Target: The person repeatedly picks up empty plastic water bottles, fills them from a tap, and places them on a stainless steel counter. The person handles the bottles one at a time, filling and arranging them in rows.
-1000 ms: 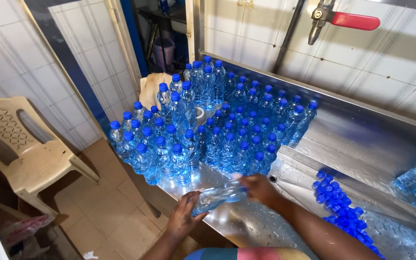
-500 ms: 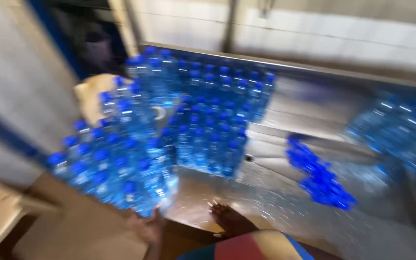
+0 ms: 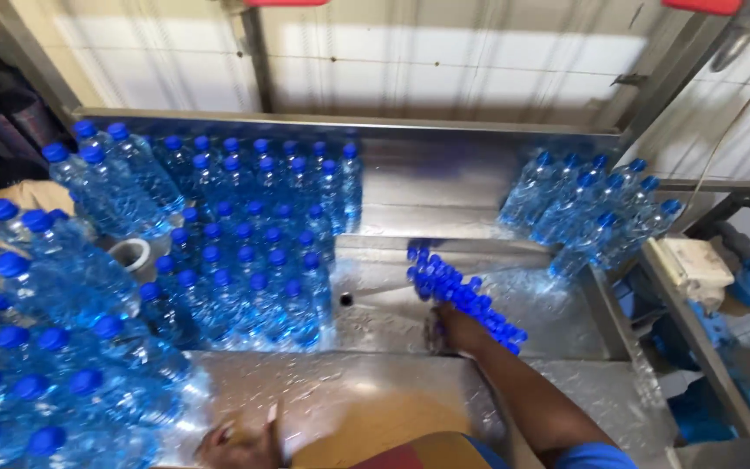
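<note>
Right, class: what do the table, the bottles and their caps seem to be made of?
Table: apparently stainless steel, brushed grey with streaky glare.
Bottles: probably clear plastic, since you see through them, with a blue tint.
Caps: seemingly opaque blue plastic, uniform and matte; right hand rests beside them.

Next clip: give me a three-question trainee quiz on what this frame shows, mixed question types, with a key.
1. True or false: the right hand is at the near end of the row of lying bottles on the steel table.
2. Multiple choice: what colour are the bottle caps? A red, B blue, C white.
3. Short answer: where is the left hand, and is it holding anything?

Key
1. True. It touches the row's near end; whether its grip is closed on a bottle cannot be told.
2. B.
3. At the table's near edge, beside the big block of standing bottles; it is blurred, so what it holds cannot be told.
</note>
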